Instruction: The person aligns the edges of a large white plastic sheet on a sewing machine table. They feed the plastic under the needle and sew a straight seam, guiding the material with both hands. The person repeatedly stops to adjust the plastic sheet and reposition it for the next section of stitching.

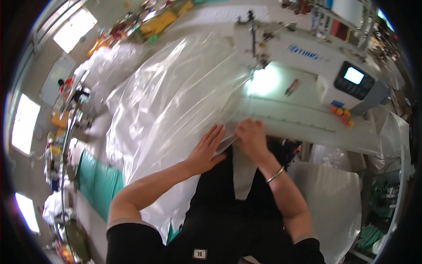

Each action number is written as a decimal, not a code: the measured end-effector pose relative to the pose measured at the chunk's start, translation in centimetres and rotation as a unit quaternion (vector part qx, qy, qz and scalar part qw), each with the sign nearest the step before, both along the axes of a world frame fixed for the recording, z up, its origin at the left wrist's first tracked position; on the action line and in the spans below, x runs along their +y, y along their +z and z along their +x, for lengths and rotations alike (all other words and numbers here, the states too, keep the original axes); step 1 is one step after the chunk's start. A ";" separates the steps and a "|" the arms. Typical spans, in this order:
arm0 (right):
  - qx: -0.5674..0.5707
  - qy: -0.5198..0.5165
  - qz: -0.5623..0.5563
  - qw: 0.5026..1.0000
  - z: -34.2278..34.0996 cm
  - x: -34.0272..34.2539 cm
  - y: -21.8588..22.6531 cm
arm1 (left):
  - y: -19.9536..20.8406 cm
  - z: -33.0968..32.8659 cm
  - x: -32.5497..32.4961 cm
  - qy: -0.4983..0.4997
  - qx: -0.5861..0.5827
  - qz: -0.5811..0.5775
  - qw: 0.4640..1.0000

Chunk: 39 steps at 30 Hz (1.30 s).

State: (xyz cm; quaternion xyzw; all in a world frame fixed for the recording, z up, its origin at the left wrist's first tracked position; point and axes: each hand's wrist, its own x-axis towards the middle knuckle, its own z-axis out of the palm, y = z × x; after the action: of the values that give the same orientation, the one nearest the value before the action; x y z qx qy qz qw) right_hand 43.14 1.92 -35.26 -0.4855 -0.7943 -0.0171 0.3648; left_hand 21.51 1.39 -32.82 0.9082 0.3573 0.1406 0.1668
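Observation:
A large sheet of clear plastic film drapes over the sewing table and falls off its left side. My left hand lies flat on the film's near edge, fingers spread. Right beside it, my right hand presses with curled fingers on the same edge at the table's front; a metal bangle circles that wrist. A white industrial sewing machine stands behind, its needle area lit by a small lamp.
The machine's control panel with a lit screen is at right, orange buttons below it. A small red tool lies on the machine bed. Green fabric and white bundles lie at left. More clear film hangs at right.

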 end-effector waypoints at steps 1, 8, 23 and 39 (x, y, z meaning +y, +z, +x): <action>0.006 -0.014 0.018 1.000 0.5 -0.1 0.0 | 0.3 -2.7 -2.6 -0.028 0.084 -0.040 0.995; 0.071 0.034 -0.013 0.997 -1.6 0.9 1.1 | -1.1 -28.9 -5.7 0.019 0.343 -0.010 0.939; -0.050 0.155 0.043 0.986 -10.0 1.9 1.4 | 7.0 -26.4 -4.8 0.057 0.144 -0.197 0.968; 0.041 0.270 -0.175 0.946 -0.5 -6.7 -1.6 | 16.4 -40.3 1.3 0.312 0.351 0.120 0.875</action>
State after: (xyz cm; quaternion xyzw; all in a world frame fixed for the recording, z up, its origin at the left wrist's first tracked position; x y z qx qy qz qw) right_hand 42.68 -4.76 -36.88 -0.3094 -0.8703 0.2415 0.2975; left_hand -18.82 2.67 -16.47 0.7521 0.6376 -0.1012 -0.1324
